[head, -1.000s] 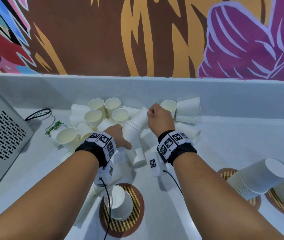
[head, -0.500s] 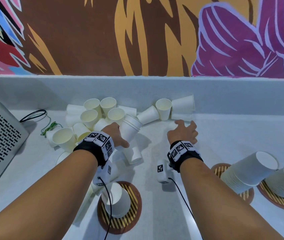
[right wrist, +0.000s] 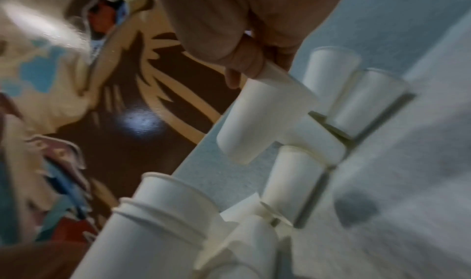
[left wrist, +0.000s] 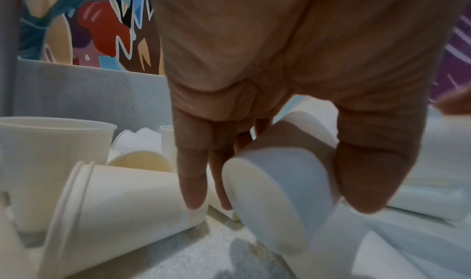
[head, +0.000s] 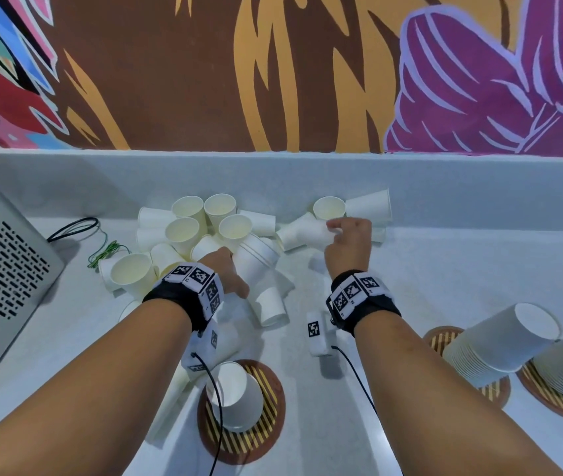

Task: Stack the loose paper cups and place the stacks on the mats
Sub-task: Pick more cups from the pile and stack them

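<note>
Risk: right hand [head: 348,247] pinches only the rim of a lying cup [head: 302,235]; thin paper may crumple or slip, knocking the loose cups [head: 204,225] beside it. Left hand [head: 225,273] grips a short stack [head: 256,259], just left of that pinched cup. Both over the desk [head: 445,269].

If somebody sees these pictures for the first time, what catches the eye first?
First, the pile of loose white paper cups against the back ledge, with both hands in it: the left hand holds a small stack, the right hand pinches a lying cup. Then the painted wall behind, and tall stacks leaning on striped mats at the right.
</note>
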The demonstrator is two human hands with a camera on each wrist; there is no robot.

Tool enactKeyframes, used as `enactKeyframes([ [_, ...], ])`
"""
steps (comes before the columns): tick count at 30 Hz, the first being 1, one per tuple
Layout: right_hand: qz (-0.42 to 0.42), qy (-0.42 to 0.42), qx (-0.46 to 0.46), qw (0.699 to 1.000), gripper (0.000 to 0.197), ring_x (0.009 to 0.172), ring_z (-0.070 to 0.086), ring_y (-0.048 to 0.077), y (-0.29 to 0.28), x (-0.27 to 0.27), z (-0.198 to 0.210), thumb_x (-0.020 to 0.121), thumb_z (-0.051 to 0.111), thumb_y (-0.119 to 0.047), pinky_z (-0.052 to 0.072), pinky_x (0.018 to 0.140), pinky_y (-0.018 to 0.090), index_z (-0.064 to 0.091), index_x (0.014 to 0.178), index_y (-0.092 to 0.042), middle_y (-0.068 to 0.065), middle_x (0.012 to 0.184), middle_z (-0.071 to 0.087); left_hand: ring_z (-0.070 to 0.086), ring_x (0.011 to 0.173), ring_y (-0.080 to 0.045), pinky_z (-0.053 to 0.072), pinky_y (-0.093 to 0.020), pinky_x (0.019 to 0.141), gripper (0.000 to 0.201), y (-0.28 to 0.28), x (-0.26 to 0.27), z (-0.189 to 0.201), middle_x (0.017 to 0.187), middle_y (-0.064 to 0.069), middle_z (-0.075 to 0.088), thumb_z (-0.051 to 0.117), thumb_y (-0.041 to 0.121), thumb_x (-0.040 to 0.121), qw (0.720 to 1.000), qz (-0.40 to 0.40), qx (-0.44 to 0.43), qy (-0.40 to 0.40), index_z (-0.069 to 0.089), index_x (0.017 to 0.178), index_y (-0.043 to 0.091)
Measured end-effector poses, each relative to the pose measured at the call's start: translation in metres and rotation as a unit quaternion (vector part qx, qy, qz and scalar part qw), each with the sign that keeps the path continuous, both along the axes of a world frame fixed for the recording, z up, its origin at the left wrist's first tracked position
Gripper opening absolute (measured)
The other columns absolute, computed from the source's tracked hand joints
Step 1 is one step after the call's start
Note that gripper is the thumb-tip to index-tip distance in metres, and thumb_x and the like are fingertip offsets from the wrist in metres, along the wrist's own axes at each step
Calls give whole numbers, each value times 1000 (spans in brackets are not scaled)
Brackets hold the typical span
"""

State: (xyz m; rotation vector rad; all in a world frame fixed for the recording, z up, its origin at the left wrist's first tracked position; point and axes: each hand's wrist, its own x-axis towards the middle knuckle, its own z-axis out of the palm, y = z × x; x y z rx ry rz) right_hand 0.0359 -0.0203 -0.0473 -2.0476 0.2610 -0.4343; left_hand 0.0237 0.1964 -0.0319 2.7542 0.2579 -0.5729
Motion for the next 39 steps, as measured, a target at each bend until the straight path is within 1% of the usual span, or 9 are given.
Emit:
enactKeyframes([
  [5,170,-93,-79,978,45,95,49,6,28,1,27,76,44,23,33,79,-2,66,105,-5,6,111,51,54,92,-23,49,-36,79,77,0,-1,0,99,-2,54,86,30,59,999,-9,-20,-24,44,121,11],
  [10,345,-88,-87,930,43,107,57,23,57,-5,16,80,46,19,44,93,24,65,109,-6,12,114,56,54,93,-22,47,-33,76,83,3,0,-2,103,-1,55,86,25,58,998,-11,-40,-45,41,127,13],
  [13,306,-78,-41,948,45,108,56,18,60,-6,9,80,40,20,46,91,23,60,108,-10,6,133,44,58,99,-28,50,-40,82,84,10,-3,-4,111,-7,58,87,25,55,998,21,-40,-53,41,124,13],
  [16,245,5,-92,965,37,105,56,22,59,-4,-9,86,45,9,46,89,29,57,112,-14,4,128,44,60,96,-31,52,-40,81,83,20,-7,-6,109,-9,61,87,27,52,995,63,-38,-60,42,121,12],
  [19,286,127,-184,932,38,121,49,25,68,-8,-29,94,52,-17,40,102,39,47,131,-19,4,139,41,60,95,-31,52,-40,80,83,27,-11,-12,106,-8,61,86,30,52,996,79,-21,-45,42,120,13],
  [22,335,149,-292,883,56,132,36,28,79,-16,-39,92,54,-28,36,105,44,32,144,-22,0,153,27,60,92,-30,51,-36,75,82,29,-15,-13,102,-7,61,86,31,52,996,81,-8,-31,44,120,12],
  [30,317,206,-406,832,39,121,40,30,70,-15,-30,93,46,-29,33,97,41,47,131,-30,5,133,48,61,95,-30,52,-39,83,73,29,-13,-8,104,-9,60,85,27,58,998,49,33,-4,44,116,9],
  [34,269,181,-313,892,31,118,50,27,59,-2,-8,95,40,-21,37,95,39,62,117,-28,4,124,57,60,102,-30,48,-35,80,69,26,-13,-9,110,-11,60,82,20,67,998,45,50,5,44,123,5],
  [39,143,52,-181,972,32,107,57,25,51,7,28,93,44,-6,45,85,32,60,119,-17,7,121,56,61,98,-29,51,-37,81,69,19,-15,-9,107,-9,60,82,20,64,998,22,43,36,44,120,5],
])
